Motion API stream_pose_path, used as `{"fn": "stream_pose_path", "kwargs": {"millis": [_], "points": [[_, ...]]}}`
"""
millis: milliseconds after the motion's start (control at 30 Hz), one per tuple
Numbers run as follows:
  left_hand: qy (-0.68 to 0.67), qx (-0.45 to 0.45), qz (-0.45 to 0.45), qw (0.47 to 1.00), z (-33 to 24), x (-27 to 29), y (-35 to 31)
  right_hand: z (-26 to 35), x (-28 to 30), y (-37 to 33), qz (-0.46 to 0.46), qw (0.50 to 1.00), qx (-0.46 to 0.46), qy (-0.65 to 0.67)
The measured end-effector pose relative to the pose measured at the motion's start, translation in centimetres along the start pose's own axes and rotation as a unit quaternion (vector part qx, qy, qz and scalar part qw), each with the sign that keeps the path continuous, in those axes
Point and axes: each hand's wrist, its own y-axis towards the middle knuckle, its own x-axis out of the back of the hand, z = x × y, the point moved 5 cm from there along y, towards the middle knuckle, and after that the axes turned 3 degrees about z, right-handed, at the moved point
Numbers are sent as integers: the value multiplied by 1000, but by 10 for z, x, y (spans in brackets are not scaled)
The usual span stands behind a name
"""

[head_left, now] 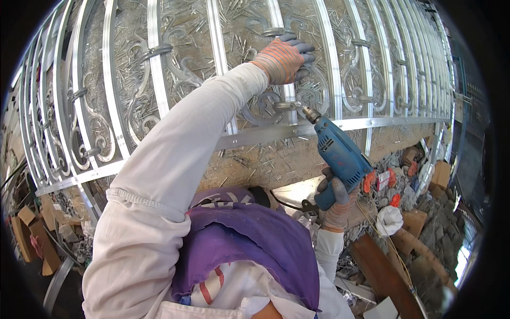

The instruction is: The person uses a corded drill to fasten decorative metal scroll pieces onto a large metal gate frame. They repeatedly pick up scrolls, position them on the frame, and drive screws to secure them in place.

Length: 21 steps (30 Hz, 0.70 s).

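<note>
Purple cloth foremost, the right hand grips a blue drill at a metal railing — pressed aslant, it could skid — while the left hand, grip unclear, covers a bar.

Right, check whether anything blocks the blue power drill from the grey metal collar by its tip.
Nothing visible does: the drill in the orange-and-grey gloved right hand points toward the collar, close by; whether they touch is unclear.

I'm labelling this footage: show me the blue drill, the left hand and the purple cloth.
Blue drill [340, 151]: head view, on its housing.
Left hand [282, 60]: head view, on the gloved back.
Purple cloth [249, 234]: head view, on its middle.
</note>
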Motion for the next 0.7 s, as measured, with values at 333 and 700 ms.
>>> {"fn": "stream_pose_path", "kwargs": {"millis": [333,700], "points": [[-5,22,45,999,2,-4,2,64,-46,-15,-14,959,16,-282],[-34,55,102,993,4,-6,1,131,-125,33,151,786,85,-594]]}}
